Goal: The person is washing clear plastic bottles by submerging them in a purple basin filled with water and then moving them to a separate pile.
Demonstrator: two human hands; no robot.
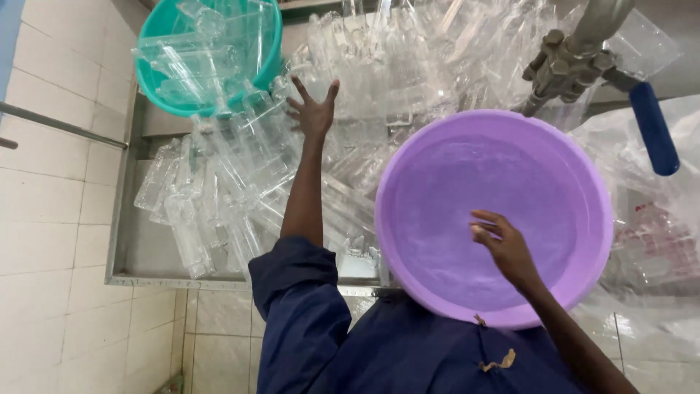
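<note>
Fingers spread wide, the left hand (313, 109) reaches out at the end of a long bare forearm over a heap of clear plastic bottles (233, 190) lying in a steel sink (124, 241); it grips nothing, and whether the fingertips touch the bottles beneath them cannot be told. The right hand (503, 244) hovers over the inside of a purple basin (583, 182), fingers loosely curled and open, holding nothing that can be seen (the water in the basin is so clear that its level is hard to make out). The basin sits just right of the bottle heap, its near rim against the person's dark blue sleeve (299, 306). A teal basin (271, 51) at the upper left also holds clear bottles and is cut off by the top edge. A metal pipe with a blue-handled valve (652, 128) comes in from the upper right, its top out of view. Crumpled clear plastic (649, 241) at the right edge blurs into the bottles.
</note>
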